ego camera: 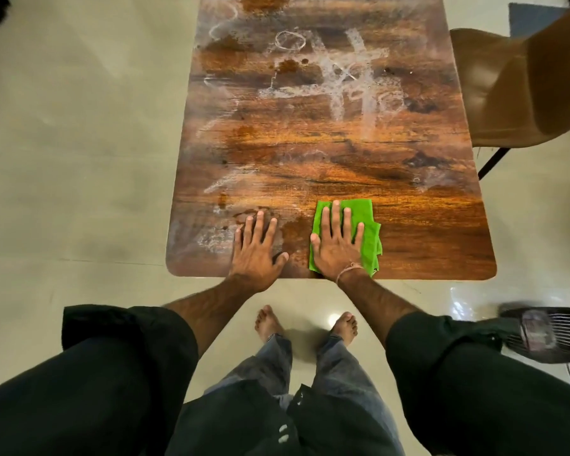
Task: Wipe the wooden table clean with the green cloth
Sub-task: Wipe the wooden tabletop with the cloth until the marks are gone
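Fingers [335, 218] of the right hand [338, 250] press green cloth [364, 210] onto wooden table [310, 159].

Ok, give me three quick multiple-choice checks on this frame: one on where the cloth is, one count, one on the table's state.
1. Where does the cloth lie?
A. at the near edge of the table, under the right hand
B. at the far end
C. in a bucket

2. How many hands press on the cloth?
A. none
B. one
C. two

3. What state is the table's far half in?
A. wiped clean
B. covered in white marks
C. under a sheet

Answers:
1 A, the right hand lies flat on it by the near edge.
2 B, the left hand rests on bare wood.
3 B, scrawled white marks show there.
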